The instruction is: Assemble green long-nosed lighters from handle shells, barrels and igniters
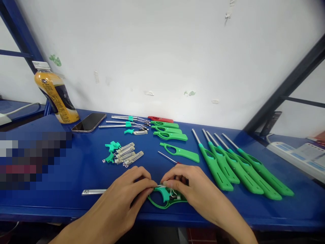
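Observation:
An open green lighter shell [166, 199] with a teal trigger and thin wires lies at the table's near edge, its metal tube [93, 192] pointing left. My left hand [129, 189] pinches the shell's upper left side, fingers curled and pressed on it. My right hand [188, 184] grips the right end, fingertips pushed down over the wires. A loose green shell half [180, 152] and a thin red-tipped rod [167, 157] lie just beyond my hands.
Several finished green lighters [241, 166] lie in a row at the right. Teal triggers with metal parts [123, 154] sit left of centre; tubes and shell halves [167, 130] lie behind. A phone [89, 122] and an orange bottle [56, 95] stand far left.

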`<act>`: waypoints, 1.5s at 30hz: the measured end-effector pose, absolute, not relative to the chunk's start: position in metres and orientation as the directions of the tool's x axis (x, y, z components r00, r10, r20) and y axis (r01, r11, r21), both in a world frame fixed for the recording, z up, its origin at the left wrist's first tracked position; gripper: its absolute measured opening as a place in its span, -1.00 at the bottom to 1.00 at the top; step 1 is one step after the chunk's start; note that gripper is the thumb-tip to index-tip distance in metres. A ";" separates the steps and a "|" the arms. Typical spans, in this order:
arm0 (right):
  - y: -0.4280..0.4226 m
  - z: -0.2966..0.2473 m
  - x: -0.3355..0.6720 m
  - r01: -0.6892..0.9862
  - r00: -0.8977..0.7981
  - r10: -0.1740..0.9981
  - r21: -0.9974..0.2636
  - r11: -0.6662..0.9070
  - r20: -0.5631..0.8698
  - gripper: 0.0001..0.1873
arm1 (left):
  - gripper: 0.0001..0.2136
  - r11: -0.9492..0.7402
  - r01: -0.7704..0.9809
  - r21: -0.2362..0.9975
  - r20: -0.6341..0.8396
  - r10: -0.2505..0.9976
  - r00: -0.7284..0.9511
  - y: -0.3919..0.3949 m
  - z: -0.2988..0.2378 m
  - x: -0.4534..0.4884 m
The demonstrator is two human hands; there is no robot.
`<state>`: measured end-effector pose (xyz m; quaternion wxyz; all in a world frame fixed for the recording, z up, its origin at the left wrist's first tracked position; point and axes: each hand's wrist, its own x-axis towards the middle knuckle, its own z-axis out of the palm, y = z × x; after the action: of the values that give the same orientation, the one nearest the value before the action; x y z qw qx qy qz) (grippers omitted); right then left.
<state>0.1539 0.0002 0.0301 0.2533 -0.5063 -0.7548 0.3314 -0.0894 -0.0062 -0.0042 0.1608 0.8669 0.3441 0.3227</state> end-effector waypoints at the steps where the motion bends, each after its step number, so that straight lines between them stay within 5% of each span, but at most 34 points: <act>1: 0.001 0.030 0.154 0.590 -0.353 0.933 -0.757 0.280 0.070 -0.80 | -0.68 -0.713 0.489 0.502 0.456 0.699 0.551 -0.007 -0.004 -0.089; 14: -0.007 0.024 0.131 0.604 -0.311 0.886 -0.648 0.464 0.344 -0.69 | -0.74 -0.717 0.470 0.516 0.498 0.697 0.517 -0.008 -0.005 -0.088; 35: -0.009 0.021 0.135 0.485 -0.309 0.849 -0.697 0.528 0.428 -0.69 | -0.77 -0.702 0.472 0.533 0.496 0.712 0.497 -0.008 -0.001 -0.086; 45: -0.023 0.005 0.146 0.556 -0.347 0.778 -0.553 0.620 0.524 -0.74 | -0.71 -0.729 0.451 0.515 0.510 0.684 0.521 -0.009 -0.003 -0.088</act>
<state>0.1459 -0.0231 0.0052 0.3954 -0.4124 -0.8086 0.1403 -0.0883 -0.0085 -0.0028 0.1616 0.8571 0.3311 0.3601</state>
